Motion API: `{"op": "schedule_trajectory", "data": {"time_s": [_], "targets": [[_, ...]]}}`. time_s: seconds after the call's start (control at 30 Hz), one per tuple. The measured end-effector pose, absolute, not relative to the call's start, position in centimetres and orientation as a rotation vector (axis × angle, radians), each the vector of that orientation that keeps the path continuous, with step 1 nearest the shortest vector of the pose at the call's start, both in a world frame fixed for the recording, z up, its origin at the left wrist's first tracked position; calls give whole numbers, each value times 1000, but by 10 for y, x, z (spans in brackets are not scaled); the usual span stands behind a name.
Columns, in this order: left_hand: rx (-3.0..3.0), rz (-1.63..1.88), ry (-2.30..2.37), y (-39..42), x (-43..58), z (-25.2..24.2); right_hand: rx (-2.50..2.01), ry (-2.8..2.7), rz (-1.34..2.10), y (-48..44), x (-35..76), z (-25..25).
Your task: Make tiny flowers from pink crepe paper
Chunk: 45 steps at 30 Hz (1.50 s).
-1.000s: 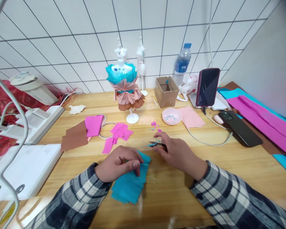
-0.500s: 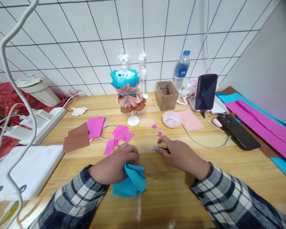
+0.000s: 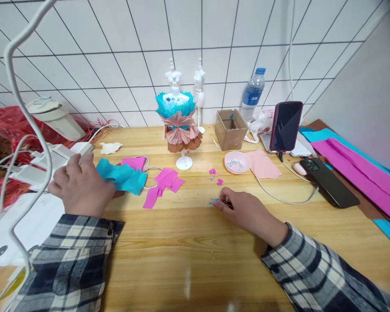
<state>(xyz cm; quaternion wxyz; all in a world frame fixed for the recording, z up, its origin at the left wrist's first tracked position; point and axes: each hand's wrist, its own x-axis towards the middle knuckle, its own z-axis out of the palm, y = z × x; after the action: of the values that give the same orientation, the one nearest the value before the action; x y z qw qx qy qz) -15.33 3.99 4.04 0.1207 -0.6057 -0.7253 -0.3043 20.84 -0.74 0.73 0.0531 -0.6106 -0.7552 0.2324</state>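
Note:
My left hand (image 3: 78, 186) is closed on a crumpled teal paper sheet (image 3: 123, 177), held over the brown paper and the folded pink paper (image 3: 134, 163) at the table's left. My right hand (image 3: 248, 213) rests on the wooden table (image 3: 214, 260), fingers pinched round small dark scissors (image 3: 226, 202) with a tiny teal scrap (image 3: 213, 201) at their tip. Pink paper pieces (image 3: 164, 181) lie between the two hands. A small mannequin with a teal and pink paper dress (image 3: 179, 123) stands behind them.
A pink dish of beads (image 3: 236, 162), a cardboard box (image 3: 230, 128), a water bottle (image 3: 252, 93), a propped phone (image 3: 286, 125), a flat phone (image 3: 328, 182) and crepe paper rolls (image 3: 360, 169) sit to the right. White devices (image 3: 35, 169) and cables crowd the left edge.
My left hand gathered the teal paper from in front of me and carried it left over the brown and pink sheets. My right hand stayed with the scissors.

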Motion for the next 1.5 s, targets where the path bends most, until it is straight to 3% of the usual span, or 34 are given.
{"op": "schedule_trajectory", "data": {"time_s": [0.13,0.27,0.4,0.6,0.93,1.03,1.27,1.5], "targets": [[-1967,-818,-1955,36,-131,43,-1786,-2367,666,-9,207,7],[-2838,-940,-1486,23,-88,38,-1639,-2474,580,-14,202,7],[-3150,-997,-1637,6,-43,21,-1548,-2521,488,-20,194,6],[-3127,-879,-2002,-2,-18,7,-1503,-2564,287,-26,186,7],[-3150,-1164,-2037,4,-25,1,-1531,-2638,231,-23,193,11],[-3016,-1184,-1959,8,-30,1,-1520,-2696,319,-20,202,17],[-3069,-874,-1517,3,-26,6,-1343,-2446,355,-16,208,24],[-3194,-659,-1331,-9,-17,8,-1086,-2159,734,-23,185,6]]}}
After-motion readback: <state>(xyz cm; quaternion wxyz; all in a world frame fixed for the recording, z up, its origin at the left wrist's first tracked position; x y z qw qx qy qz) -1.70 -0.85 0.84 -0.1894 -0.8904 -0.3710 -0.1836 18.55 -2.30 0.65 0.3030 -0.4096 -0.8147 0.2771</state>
